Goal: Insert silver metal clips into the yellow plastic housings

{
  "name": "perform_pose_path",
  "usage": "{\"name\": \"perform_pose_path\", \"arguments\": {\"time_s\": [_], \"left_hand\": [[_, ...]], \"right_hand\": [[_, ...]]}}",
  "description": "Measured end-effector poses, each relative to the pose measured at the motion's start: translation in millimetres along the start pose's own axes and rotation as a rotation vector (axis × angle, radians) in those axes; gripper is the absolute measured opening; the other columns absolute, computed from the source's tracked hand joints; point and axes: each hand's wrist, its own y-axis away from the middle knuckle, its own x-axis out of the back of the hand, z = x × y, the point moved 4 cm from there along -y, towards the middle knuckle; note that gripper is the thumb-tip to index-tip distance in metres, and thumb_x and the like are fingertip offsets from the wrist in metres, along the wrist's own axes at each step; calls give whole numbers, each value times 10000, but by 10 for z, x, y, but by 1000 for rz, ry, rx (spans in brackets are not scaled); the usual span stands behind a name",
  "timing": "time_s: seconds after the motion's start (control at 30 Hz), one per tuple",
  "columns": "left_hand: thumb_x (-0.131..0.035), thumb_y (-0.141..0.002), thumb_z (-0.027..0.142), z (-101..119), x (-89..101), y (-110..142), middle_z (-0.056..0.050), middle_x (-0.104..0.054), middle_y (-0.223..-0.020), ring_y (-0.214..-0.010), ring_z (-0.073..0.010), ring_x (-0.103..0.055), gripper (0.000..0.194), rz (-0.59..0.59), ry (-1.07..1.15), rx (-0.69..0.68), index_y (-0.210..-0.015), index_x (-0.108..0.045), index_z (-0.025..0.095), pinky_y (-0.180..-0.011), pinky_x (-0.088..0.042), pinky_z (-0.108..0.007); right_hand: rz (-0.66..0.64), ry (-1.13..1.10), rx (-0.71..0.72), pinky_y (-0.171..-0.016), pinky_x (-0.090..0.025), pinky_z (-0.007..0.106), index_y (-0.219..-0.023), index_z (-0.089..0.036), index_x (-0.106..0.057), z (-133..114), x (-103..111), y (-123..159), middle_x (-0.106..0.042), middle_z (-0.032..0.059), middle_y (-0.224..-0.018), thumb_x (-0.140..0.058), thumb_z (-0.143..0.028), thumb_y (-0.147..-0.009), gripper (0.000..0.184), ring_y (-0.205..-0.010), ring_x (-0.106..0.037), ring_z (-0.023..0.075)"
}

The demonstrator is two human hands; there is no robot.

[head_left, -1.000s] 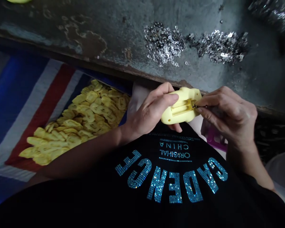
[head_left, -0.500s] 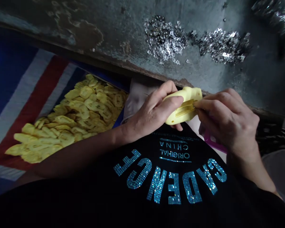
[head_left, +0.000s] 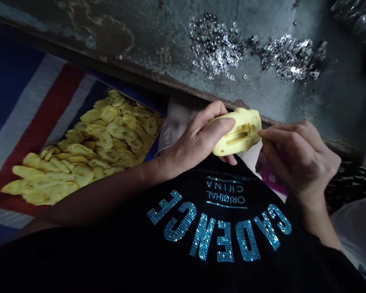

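Two hands are busy here, and from left to right there is a lot to see. On the far left lies a striped sheet (head_left: 59, 97) of red, white and blue. On it sits a big pile of flat yellow pieces (head_left: 88, 150) (they look like chips, but I can't be sure). Next comes the left hand (head_left: 198, 140). Its fingers (head_left: 209, 116) wrap around a yellow plastic case (head_left: 232, 144) and hold it tight, just above a black shirt (head_left: 207, 240) with shiny blue letters. The case sits right by the edge of a grey, stained table (head_left: 320, 101). It has a slot (head_left: 238, 134) with a small dark bit in it, too small to tell what it is. Up on the table lie two heaps of little silver metal bits (head_left: 216, 44), so lots of them are left. The right hand (head_left: 300, 158) is just beside the case, not touching it. Its fingers (head_left: 280, 134) curl close together, but I cannot tell if they pinch anything. A pink thing (head_left: 270, 177) shows below them.
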Motion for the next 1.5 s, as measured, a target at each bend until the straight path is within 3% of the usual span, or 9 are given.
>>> {"name": "perform_pose_path", "arguments": {"time_s": [0.13, 0.3, 0.67, 0.83, 0.93, 1.03, 1.2, 1.33, 1.5], "left_hand": [[-739, -1077, 465, 15, -1, 32, 17, -718, -886, -660, -194, -798, 302, 27, -63, -55, -985, -558, 241, -499, -600, -252], [-753, -1086, 468, 91, -48, 109, 14, -655, -928, -761, -181, -763, 299, 40, -390, -243, -1024, -552, 255, -633, -607, -274], [-934, -940, 361, 147, -215, 126, -2, -720, -1025, -874, -209, -741, 414, -73, -662, -417, -1068, -554, 261, -806, -632, -368], [-1073, -860, 414, 63, -196, 122, -61, -784, -1286, -1137, -263, -826, 738, -324, -474, -322, -1428, -622, 278, -1022, -742, -430], [-1132, -780, 417, 23, -175, 83, -86, -754, -1444, -1233, -272, -812, 967, -334, -433, -271, -1611, -644, 331, -1023, -779, -409], [-1134, -767, 387, 13, -180, 50, -99, -693, -1521, -1326, -305, -776, 905, -347, -459, -290, -1590, -761, 350, -990, -805, -403], [-1091, -843, 330, 61, -187, 7, -110, -734, -1432, -1327, -284, -769, 766, -403, -460, -418, -1558, -817, 298, -988, -798, -362], [-1099, -836, 391, 85, -102, -47, -109, -809, -1286, -1182, -280, -809, 630, -387, -505, -553, -1414, -889, 253, -1025, -780, -429], [-1090, -835, 292, -111, 239, -47, -63, -821, -1393, -1252, -284, -861, 842, -335, -249, -321, -1588, -726, 394, -1017, -773, -366]], "right_hand": [[41, -13, -73, -849, -678, 454, -1329, -353, -828, 124, -50, 22, -881, 40, -1166, -845, -176, -1060, 323, -968, -815, 272], [-42, -374, -314, -817, -693, 469, -1447, -346, -786, 472, -239, 6, -843, 91, -1335, -952, -481, -997, 499, -1088, -842, 317], [-2, -578, -278, -857, -731, 421, -1480, -361, -709, 622, -515, 48, -826, 65, -1383, -878, -569, -1023, 530, -1090, -837, 275], [231, -568, -280, -926, -739, 482, -1483, -394, -685, 648, -592, 249, -825, 59, -1317, -847, -667, -1017, 563, -1089, -829, 298], [378, -531, -234, -982, -731, 530, -1509, -388, -652, 651, -607, 346, -801, 95, -1387, -788, -767, -1021, 633, -1162, -820, 326], [441, -472, -233, -1005, -723, 589, -1527, -391, -615, 667, -583, 412, -774, 128, -1410, -725, -804, -1034, 652, -1188, -808, 362], [304, -249, -368, -1060, -707, 663, -1644, -493, -451, 702, -528, 452, -739, 141, -1502, -862, -702, -968, 818, -1221, -776, 410], [335, -375, -346, -1037, -726, 626, -1566, -473, -575, 663, -475, 395, -741, 130, -1493, -816, -639, -1027, 614, -1219, -785, 394], [116, -534, -333, -972, -725, 504, -1569, -391, -687, 657, -542, 76, -794, 90, -1432, -877, -544, -1036, 587, -1192, -811, 325]]}}
